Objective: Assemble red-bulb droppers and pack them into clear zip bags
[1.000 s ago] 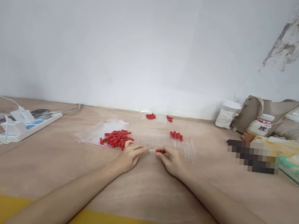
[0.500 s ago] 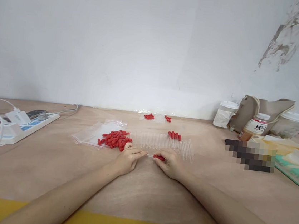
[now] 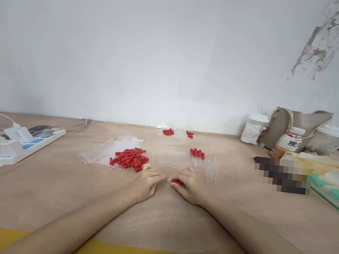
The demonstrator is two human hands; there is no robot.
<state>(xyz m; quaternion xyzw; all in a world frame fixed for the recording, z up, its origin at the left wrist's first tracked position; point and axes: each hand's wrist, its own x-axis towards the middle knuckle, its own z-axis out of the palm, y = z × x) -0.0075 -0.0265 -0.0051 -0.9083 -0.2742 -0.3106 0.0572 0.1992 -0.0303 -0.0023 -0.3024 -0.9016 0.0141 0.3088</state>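
Observation:
My left hand [image 3: 147, 183] pinches a thin clear glass tube [image 3: 168, 180], most of it hidden by the fingers. My right hand [image 3: 189, 186] is closed on a red rubber bulb [image 3: 177, 181], which meets the tube's right end. How far the tube sits inside the bulb I cannot tell. Beyond my hands lies a row of clear tubes [image 3: 168, 158], side by side. Several droppers with red bulbs [image 3: 197, 153] rest at the row's right part. A heap of loose red bulbs [image 3: 129, 158] lies just past my left hand, partly on clear plastic bags [image 3: 99, 151].
Small bags with red bulbs [image 3: 168, 131] lie by the wall. At left is a white power strip [image 3: 29, 147] with chargers and cables. A lidded cup [image 3: 254, 129], a labelled bottle [image 3: 288, 144], a grey bag [image 3: 275, 127] and a green-and-white packet [image 3: 333, 190] stand or lie at right.
My right hand and the red bulb have shifted slightly left and nearer to me, so less of the tube shows between my hands. The left hand has barely moved.

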